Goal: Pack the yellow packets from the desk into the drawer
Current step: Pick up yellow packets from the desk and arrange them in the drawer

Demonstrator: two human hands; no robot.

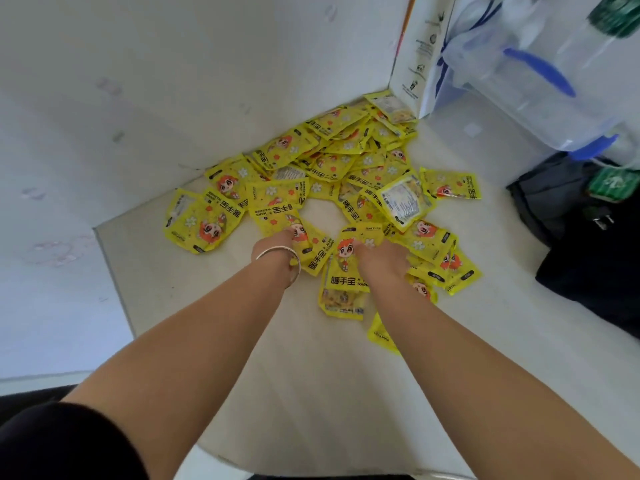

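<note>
scuffed white wall left and far of me. pale desk top, soft even light. clear plastic tub far right; black bag just nearer.

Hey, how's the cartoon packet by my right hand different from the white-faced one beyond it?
The cartoon packet lies front up, showing a cartoon face and black lettering; the white-faced packet lies back up, showing a pale label panel. The right hand touches the cartoon packet; nothing touches the white-faced packet, which rests on other packets. Both are yellow and look alike in size.
</note>
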